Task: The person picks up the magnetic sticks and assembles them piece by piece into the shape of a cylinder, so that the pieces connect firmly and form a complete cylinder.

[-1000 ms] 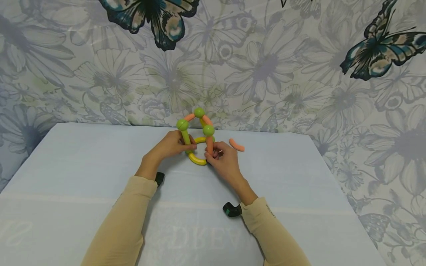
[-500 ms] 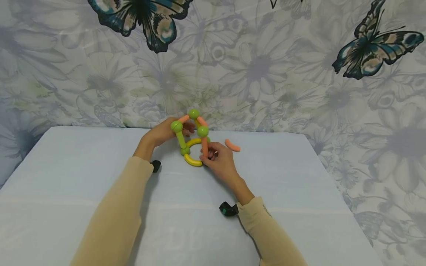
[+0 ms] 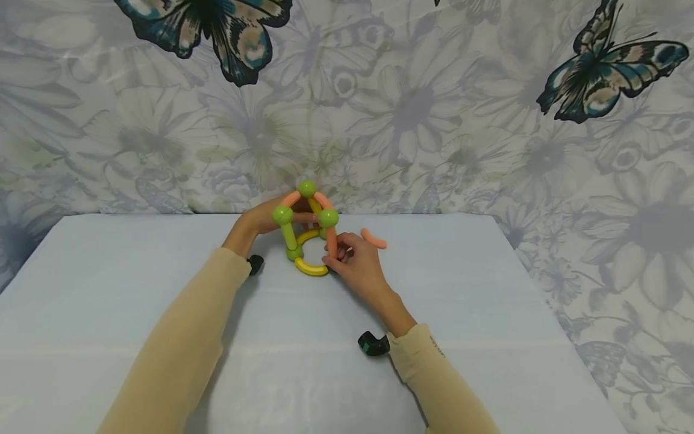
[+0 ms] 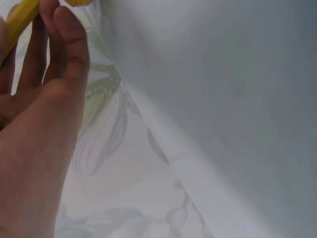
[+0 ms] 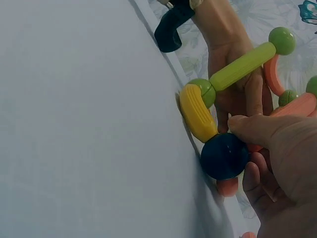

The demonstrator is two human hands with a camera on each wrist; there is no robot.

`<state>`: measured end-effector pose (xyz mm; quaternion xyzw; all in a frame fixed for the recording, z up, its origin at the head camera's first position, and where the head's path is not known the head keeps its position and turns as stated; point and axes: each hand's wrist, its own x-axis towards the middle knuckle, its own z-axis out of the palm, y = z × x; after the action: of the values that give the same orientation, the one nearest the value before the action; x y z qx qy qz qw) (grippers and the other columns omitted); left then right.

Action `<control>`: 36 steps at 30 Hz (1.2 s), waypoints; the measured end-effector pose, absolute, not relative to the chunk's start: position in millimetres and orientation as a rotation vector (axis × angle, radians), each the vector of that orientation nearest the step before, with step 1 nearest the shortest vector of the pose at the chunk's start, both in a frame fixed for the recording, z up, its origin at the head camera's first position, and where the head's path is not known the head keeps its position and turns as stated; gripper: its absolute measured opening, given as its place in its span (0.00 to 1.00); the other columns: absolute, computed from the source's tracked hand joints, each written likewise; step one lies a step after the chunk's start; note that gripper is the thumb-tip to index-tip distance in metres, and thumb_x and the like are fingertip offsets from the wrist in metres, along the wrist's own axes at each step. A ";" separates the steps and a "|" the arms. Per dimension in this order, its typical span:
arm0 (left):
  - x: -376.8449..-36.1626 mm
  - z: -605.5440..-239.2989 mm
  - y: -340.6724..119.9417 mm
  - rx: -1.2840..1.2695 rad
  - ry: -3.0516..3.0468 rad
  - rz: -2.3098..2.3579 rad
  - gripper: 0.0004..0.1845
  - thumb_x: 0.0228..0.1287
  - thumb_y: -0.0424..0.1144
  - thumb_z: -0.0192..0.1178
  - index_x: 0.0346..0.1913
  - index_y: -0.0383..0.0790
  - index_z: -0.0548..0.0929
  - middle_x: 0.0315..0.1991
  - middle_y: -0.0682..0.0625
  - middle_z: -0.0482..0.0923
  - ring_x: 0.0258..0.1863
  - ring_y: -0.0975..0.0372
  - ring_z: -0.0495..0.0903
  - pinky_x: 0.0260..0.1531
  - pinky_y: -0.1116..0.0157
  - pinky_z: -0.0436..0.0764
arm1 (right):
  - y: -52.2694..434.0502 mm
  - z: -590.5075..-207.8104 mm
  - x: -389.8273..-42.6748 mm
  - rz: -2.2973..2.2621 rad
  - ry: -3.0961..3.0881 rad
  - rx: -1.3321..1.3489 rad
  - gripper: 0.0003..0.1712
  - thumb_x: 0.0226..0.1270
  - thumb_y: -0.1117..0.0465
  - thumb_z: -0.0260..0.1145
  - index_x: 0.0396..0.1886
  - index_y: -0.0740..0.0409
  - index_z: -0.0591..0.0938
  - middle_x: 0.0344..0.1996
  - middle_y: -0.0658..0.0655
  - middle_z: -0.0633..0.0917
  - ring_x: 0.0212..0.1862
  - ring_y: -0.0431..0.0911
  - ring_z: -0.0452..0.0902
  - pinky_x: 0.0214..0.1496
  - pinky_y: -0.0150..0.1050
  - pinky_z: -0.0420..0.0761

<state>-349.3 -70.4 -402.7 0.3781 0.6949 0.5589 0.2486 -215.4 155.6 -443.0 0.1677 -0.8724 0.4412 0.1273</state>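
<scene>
A ball-and-rod building toy stands on the table, with green balls on top and curved yellow rods forming a ring at its base. My left hand reaches behind it; the left wrist view shows its fingers around a straight yellow rod at the back. My right hand pinches the upright orange rod at the front right, low down. Right by those fingertips, a dark blue ball shows in the right wrist view. A straight green rod stands at the left side.
A loose curved orange rod lies on the white tabletop, right of the toy. Close behind the toy the table's far edge meets a patterned wall covering. Black cameras sit at both wrists.
My left hand has left the green rod at the left and moved behind the toy to the yellow rod. The right hand keeps its pinch. The toy leans slightly differently.
</scene>
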 end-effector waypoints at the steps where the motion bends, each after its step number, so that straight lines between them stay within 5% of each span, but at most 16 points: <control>1: -349.3 -402.9 -70.0 1.039 1.928 1.510 0.15 0.77 0.38 0.64 0.61 0.38 0.80 0.51 0.38 0.84 0.54 0.33 0.77 0.56 0.40 0.79 | 156.6 -442.3 -215.7 1.281 -2.539 0.482 0.12 0.62 0.63 0.81 0.43 0.55 0.88 0.35 0.52 0.87 0.35 0.44 0.79 0.37 0.32 0.80; 8: -348.0 -405.8 -67.1 1.160 2.114 1.380 0.10 0.79 0.32 0.59 0.56 0.31 0.82 0.50 0.36 0.84 0.46 0.42 0.81 0.47 0.51 0.82 | 163.9 -441.2 -216.7 1.258 -2.560 0.470 0.10 0.63 0.63 0.80 0.39 0.56 0.86 0.43 0.54 0.91 0.36 0.44 0.79 0.41 0.37 0.81; 15: -341.0 -403.9 -63.3 1.173 2.147 1.353 0.10 0.79 0.33 0.60 0.55 0.32 0.82 0.51 0.35 0.83 0.46 0.42 0.79 0.49 0.49 0.78 | 162.7 -438.9 -217.4 1.281 -2.545 0.557 0.14 0.64 0.64 0.79 0.27 0.55 0.80 0.53 0.57 0.91 0.37 0.43 0.83 0.43 0.39 0.79; 27: -326.8 -403.8 -68.6 1.146 2.303 1.347 0.14 0.75 0.34 0.65 0.58 0.34 0.81 0.52 0.38 0.86 0.51 0.47 0.84 0.51 0.57 0.80 | 158.1 -427.5 -218.6 1.187 -2.632 0.633 0.14 0.63 0.65 0.79 0.26 0.50 0.81 0.46 0.53 0.92 0.39 0.41 0.83 0.48 0.44 0.81; 32: -322.1 -407.0 -72.5 1.195 2.316 1.348 0.15 0.73 0.31 0.66 0.57 0.31 0.79 0.52 0.36 0.85 0.50 0.45 0.84 0.53 0.53 0.80 | 170.4 -418.9 -215.8 1.230 -2.768 0.644 0.11 0.62 0.61 0.81 0.34 0.49 0.84 0.45 0.49 0.90 0.45 0.44 0.82 0.56 0.46 0.80; 36: -318.6 -408.7 -77.0 1.182 2.318 1.309 0.16 0.71 0.28 0.66 0.59 0.29 0.79 0.52 0.34 0.85 0.51 0.42 0.83 0.56 0.45 0.80 | 185.9 -411.0 -215.9 1.320 -2.820 0.608 0.17 0.64 0.63 0.79 0.51 0.50 0.86 0.49 0.50 0.88 0.52 0.47 0.82 0.55 0.47 0.85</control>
<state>-318.6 -77.0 -408.7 0.4033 0.7906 0.4464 0.1142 -215.9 185.9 -411.0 0.1916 -0.8888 0.4160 -0.0156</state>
